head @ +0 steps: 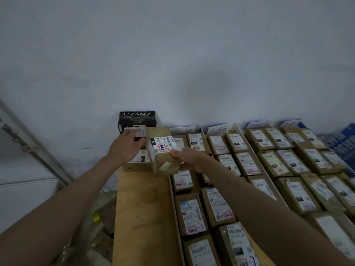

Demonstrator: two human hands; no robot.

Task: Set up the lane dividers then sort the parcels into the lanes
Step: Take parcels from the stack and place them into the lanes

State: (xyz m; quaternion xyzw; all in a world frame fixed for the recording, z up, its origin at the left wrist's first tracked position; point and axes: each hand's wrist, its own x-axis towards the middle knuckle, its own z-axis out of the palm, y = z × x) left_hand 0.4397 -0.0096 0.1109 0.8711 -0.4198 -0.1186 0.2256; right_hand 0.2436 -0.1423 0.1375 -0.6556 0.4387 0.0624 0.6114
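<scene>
Parcels [247, 169] in brown boxes with white labels fill rows across a wooden table [142, 208] set against a pale wall [172, 54].

Thin white dividers [173, 191] separate the rows; the left lane is mostly bare wood. At its far end a black box [137, 118] stands on another carton. The right hand [189, 158] grips one brown parcel [163, 150], lifted and tilted, thumb on top and fingers underneath. The left hand [124, 145] reaches beside it, fingers relaxed toward the black box.
</scene>
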